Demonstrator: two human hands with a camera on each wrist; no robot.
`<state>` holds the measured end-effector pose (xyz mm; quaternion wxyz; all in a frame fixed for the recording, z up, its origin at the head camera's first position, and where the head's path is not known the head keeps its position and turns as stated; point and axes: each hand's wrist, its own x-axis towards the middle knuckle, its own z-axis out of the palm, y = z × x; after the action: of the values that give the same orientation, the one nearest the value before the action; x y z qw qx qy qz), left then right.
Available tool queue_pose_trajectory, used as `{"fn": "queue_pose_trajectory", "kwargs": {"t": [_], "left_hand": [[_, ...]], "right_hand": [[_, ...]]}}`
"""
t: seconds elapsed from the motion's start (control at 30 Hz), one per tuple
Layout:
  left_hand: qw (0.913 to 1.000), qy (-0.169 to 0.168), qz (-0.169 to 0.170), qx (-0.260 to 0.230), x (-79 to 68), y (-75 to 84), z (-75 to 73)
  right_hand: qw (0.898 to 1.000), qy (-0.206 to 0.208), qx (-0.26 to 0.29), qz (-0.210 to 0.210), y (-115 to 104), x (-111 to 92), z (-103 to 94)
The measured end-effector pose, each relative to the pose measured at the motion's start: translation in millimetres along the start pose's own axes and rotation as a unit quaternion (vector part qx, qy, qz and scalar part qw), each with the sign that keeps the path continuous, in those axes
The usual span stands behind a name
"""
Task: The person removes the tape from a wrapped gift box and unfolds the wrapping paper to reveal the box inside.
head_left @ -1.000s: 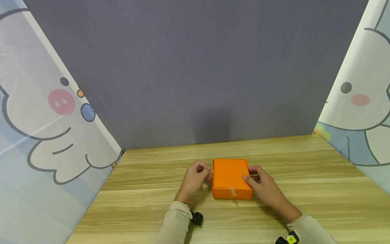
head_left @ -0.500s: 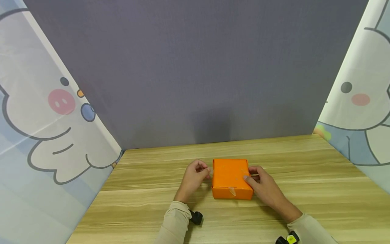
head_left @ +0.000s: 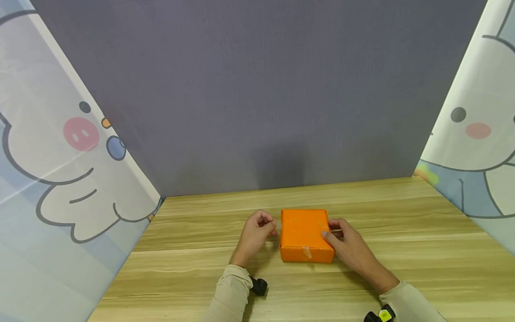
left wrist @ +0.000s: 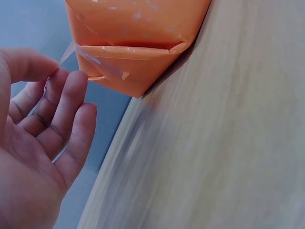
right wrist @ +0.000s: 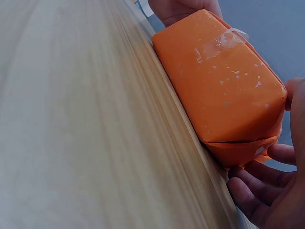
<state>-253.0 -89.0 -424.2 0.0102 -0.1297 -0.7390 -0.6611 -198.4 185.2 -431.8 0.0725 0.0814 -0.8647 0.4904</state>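
A box wrapped in speckled orange paper (head_left: pixel 302 228) sits on the table before me. My left hand (head_left: pixel 254 233), just left of it, pinches the loose end of a strip of clear tape (left wrist: pixel 68 53) between thumb and index finger. In the left wrist view that strip runs from the fingertips to the folded paper at the box's end. My right hand (head_left: pixel 351 247) holds the opposite side, its thumb on the top and its fingers against the end. Another piece of clear tape (right wrist: pixel 228 40) lies on the long near side, one end lifted.
The wood-grain table (head_left: pixel 193 268) extends around the box on every side. Behind it stands a grey panel (head_left: pixel 257 98). Cartoon-printed sheets flank the table, one on the left (head_left: pixel 48 147) and one on the right (head_left: pixel 474 152).
My left hand has drawn slightly left, away from the box, with the tape end in its fingers. The box and my right hand have stayed put.
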Motion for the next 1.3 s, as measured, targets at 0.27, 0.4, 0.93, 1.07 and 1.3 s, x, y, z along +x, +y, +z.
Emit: {"fn": "queue_pose_trajectory", "kwargs": {"t": [0.27,0.4,0.93,1.07,1.3], "left_hand": [[1.0000,0.004,0.005,-0.005,0.8,-1.7,-0.7],[1.0000,0.006,0.002,-0.002,0.4,-1.1,-0.8],[0.9996,0.023,-0.005,0.017,1.5,-3.6,-3.8],[0.9993,0.031,-0.003,0.018,2.1,-5.2,-7.9],[0.9992,0.037,-0.004,0.016,2.5,-4.8,-9.5]], "right_hand": [[1.000,0.000,0.004,0.006,0.9,0.9,1.1],[1.000,0.001,0.002,0.007,1.5,1.0,1.5],[1.000,0.002,-0.001,0.004,1.8,0.8,1.2],[1.000,0.001,-0.003,0.010,1.5,1.1,1.4],[1.000,0.000,-0.007,0.011,0.0,0.9,0.7]]}}
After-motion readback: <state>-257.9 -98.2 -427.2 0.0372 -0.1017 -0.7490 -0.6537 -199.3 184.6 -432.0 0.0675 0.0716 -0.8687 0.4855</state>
